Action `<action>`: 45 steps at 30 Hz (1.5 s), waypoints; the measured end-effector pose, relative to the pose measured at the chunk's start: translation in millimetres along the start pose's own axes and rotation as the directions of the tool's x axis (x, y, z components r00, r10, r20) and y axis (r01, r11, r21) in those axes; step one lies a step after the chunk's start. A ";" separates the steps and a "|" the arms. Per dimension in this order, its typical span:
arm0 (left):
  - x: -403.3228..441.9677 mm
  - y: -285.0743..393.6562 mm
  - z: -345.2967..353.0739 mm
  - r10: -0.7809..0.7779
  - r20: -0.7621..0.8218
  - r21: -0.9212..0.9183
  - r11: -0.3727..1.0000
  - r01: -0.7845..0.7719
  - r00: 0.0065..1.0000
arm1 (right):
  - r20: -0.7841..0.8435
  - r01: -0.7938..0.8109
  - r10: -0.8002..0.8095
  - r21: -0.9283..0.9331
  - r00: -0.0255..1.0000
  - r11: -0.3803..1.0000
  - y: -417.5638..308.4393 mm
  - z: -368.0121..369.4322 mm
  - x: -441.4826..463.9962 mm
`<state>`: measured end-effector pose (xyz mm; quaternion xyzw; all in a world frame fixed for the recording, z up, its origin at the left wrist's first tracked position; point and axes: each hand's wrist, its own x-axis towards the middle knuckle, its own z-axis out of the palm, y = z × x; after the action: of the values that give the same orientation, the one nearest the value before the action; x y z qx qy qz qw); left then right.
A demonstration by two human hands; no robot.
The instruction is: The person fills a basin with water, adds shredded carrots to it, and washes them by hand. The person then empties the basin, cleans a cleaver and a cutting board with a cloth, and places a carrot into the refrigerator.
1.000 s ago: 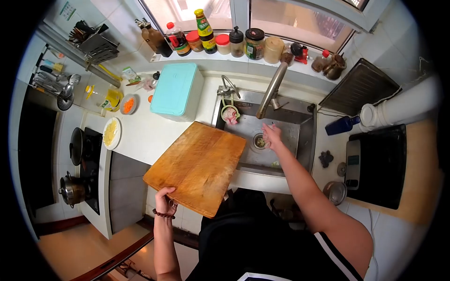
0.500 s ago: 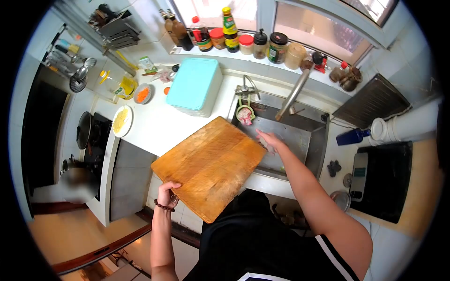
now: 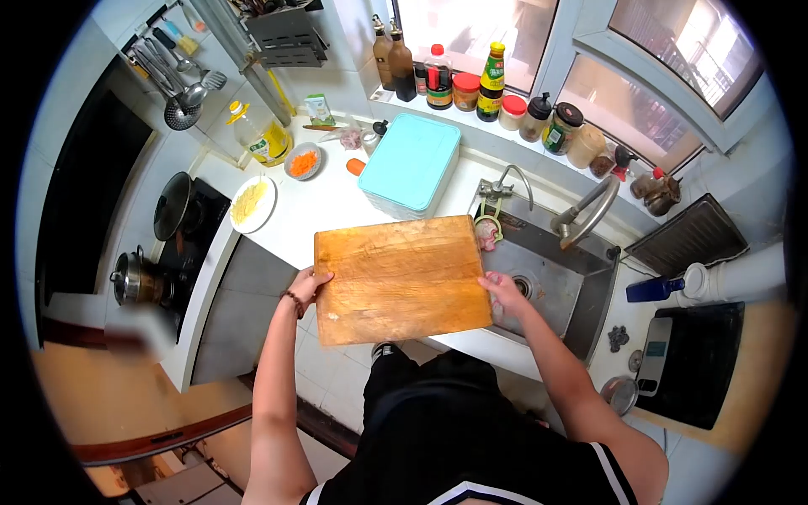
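Note:
A wooden cutting board (image 3: 404,282) is held level in front of my body, over the front edge of the counter. My left hand (image 3: 306,286) grips its left side, thumb on top and a beaded bracelet at the wrist. At the opposite side my right hand (image 3: 503,293) is closed on the board's edge, thumb on top; the fingers beneath are hidden. Behind the board stands a box with a turquoise lid (image 3: 410,160). The steel sink (image 3: 551,278) lies just past my right hand, with a green-rimmed strainer (image 3: 488,225) holding something pinkish at its left corner.
On the counter's left are a plate of yellow shreds (image 3: 252,204), a bowl of orange shreds (image 3: 303,161), a carrot piece (image 3: 355,167) and an oil bottle (image 3: 263,139). Pots stand on the stove (image 3: 202,219). The faucet (image 3: 589,210) juts over the sink. Bottles and jars line the windowsill.
My right hand has come from above the sink to the board's right edge and taken hold. The board has turned squarer to my body. The view has shifted left.

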<state>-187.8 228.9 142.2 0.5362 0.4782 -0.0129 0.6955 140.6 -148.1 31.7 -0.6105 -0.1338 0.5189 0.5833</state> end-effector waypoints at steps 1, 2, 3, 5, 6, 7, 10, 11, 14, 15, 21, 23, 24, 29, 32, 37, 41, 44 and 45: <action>17.8 -3.0 -13.6 -0.005 -0.025 0.042 0.999 0.006 1.000 | -0.031 0.002 -0.003 -0.049 1.000 0.999 2.6 19.6 -2.0; 40.8 -3.6 -28.6 -0.003 -0.046 0.088 0.996 0.007 0.999 | -0.066 0.007 -0.013 -0.097 0.998 0.995 7.2 36.2 -0.9; 63.9 -7.4 -44.9 -0.004 -0.049 0.078 0.997 0.008 0.999 | -0.066 0.134 -0.142 -0.106 0.988 0.985 44.1 41.5 21.9; 105.4 -12.8 -76.4 -0.004 -0.029 0.084 0.996 0.007 1.000 | -0.166 0.075 -0.092 -0.105 0.982 0.992 31.8 81.4 23.9; 127.0 -17.1 -92.9 -0.010 -0.026 0.108 0.994 0.013 1.000 | -0.244 0.010 -0.033 -0.096 0.969 0.995 23.1 107.3 19.8; 149.9 -24.4 -109.2 0.047 -0.012 0.110 0.993 -0.045 0.999 | -0.287 -0.043 0.014 -0.094 0.958 0.995 15.9 129.7 21.7; 195.5 -20.1 -147.2 0.082 0.047 0.270 0.959 -0.092 0.996 | -0.293 0.031 -0.128 -0.314 0.948 0.949 88.7 141.1 68.7; 215.0 -19.2 -155.3 0.080 0.055 0.267 0.959 -0.092 0.995 | -0.412 0.051 -0.198 -0.341 0.889 0.939 90.1 163.7 73.7; 238.8 -22.7 -180.2 0.182 0.101 0.332 0.921 -0.206 0.978 | -0.477 -0.060 -0.056 -0.226 0.877 0.972 95.4 201.8 84.5; 246.5 -18.8 -182.8 0.168 0.062 0.495 0.851 -0.176 0.984 | -0.485 -0.017 -0.111 -0.251 0.867 0.968 96.6 210.3 87.9; 270.1 -6.2 -180.3 0.190 0.037 0.692 0.703 -0.163 0.981 | -0.571 -0.188 -0.013 -0.291 0.821 0.938 106.3 227.2 98.1; 281.7 -2.3 -178.6 0.173 0.031 0.717 0.682 -0.143 0.984 | -0.597 -0.188 -0.070 -0.359 0.799 0.914 111.4 228.5 104.9; 286.9 -0.5 -177.7 0.158 0.016 0.735 0.667 -0.119 0.987 | -0.608 -0.190 -0.131 -0.435 0.783 0.880 114.2 228.5 107.7; 299.8 11.4 -175.1 0.158 -0.015 0.806 0.586 -0.081 0.987 | -0.664 -0.314 -0.054 -0.423 0.746 0.850 106.3 236.4 122.0; 296.2 17.1 -172.7 0.182 -0.018 0.830 0.550 -0.086 0.983 | -0.706 -0.375 -0.050 -0.432 0.706 0.820 87.7 248.2 119.9; 284.4 27.7 -166.6 0.208 -0.024 0.822 0.561 -0.099 0.978 | -0.725 -0.425 -0.045 -0.451 0.688 0.785 63.1 262.3 119.2; 286.7 19.6 -171.0 0.286 0.044 0.810 0.550 -0.202 0.957 | -0.727 -0.470 -0.282 -0.641 0.626 0.607 46.0 268.8 134.9; 268.9 20.3 -168.9 0.500 0.052 0.853 0.428 -0.299 0.865 | -0.507 -0.080 -0.533 -0.771 0.677 0.632 -12.0 317.9 152.9; 274.6 21.8 -165.4 0.500 0.056 0.853 0.426 -0.302 0.864 | -0.454 -0.097 -0.543 -0.822 0.706 0.561 -19.2 328.4 165.5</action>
<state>-135.0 499.4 -22.9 0.8985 0.3383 -0.0181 0.2792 -39.7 172.8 40.9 -0.9214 -0.2159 0.0606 0.3175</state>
